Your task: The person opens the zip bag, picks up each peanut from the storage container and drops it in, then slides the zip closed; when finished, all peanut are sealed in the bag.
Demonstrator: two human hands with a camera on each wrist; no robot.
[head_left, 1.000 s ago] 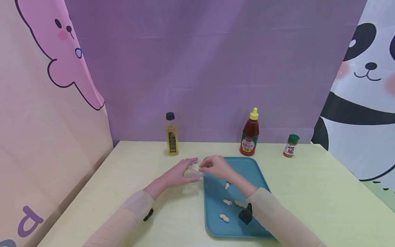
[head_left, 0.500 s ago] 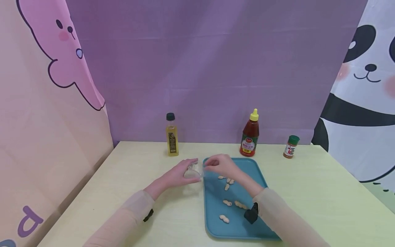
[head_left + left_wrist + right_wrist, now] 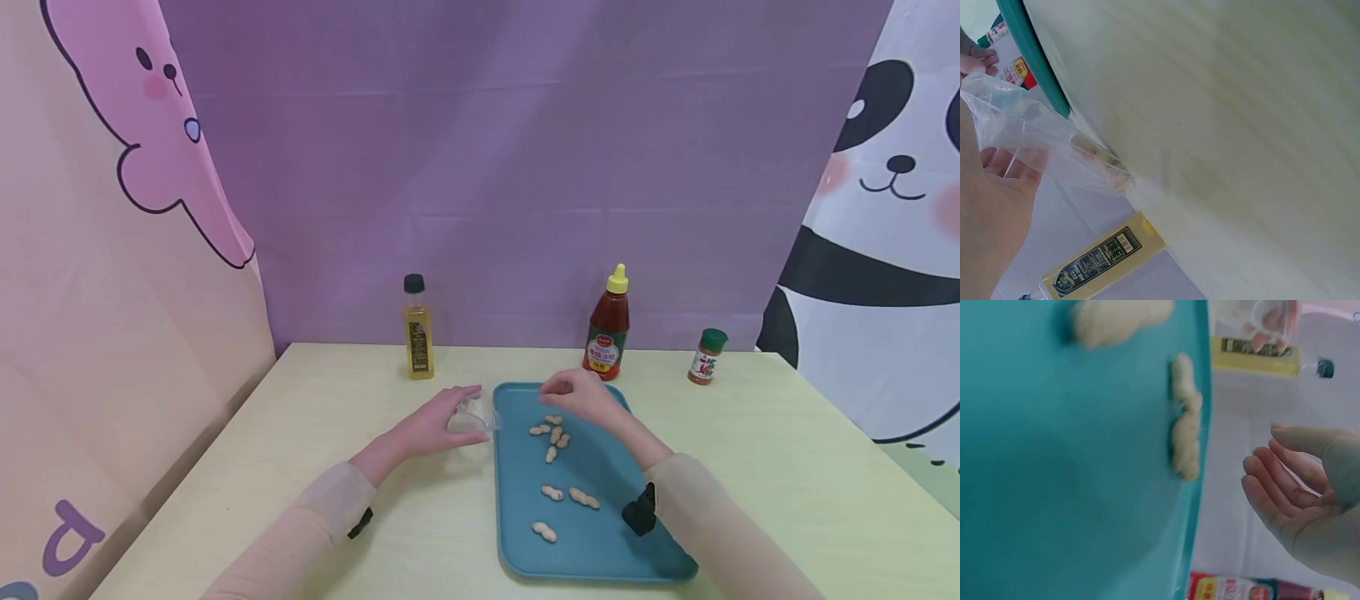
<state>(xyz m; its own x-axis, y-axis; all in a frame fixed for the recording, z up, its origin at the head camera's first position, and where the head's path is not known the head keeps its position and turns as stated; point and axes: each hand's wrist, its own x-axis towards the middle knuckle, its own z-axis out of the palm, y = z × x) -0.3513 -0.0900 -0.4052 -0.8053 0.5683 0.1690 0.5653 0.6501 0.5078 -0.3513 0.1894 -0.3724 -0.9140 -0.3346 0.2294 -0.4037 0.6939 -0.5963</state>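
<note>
My left hand [image 3: 429,423] grips a clear plastic bag [image 3: 477,414] near the tray's left edge, thumb and fingers around its sides. In the left wrist view the bag [image 3: 1035,119] hangs with its mouth spread, and peanuts [image 3: 1094,153] lie at its bottom. Over the far part of the blue tray [image 3: 525,558] is my right hand [image 3: 581,395]; in the right wrist view its fingers are loosely bent, with nothing between them [image 3: 1300,481]. Several unshelled peanuts [image 3: 556,435] lie clustered on the tray below this hand, and others, such as one peanut [image 3: 544,532], lie nearer its front.
Along the table's back stand an oil bottle [image 3: 418,333] with a black cap, a red sauce bottle [image 3: 604,333] with a yellow tip, and a small green-lidded spice jar [image 3: 707,357]. A purple cloth [image 3: 495,167] hangs behind the table.
My right hand has drawn away from the bag's mouth and moved right over the tray, uncovering the peanut cluster. The left hand and bag have stayed in place.
</note>
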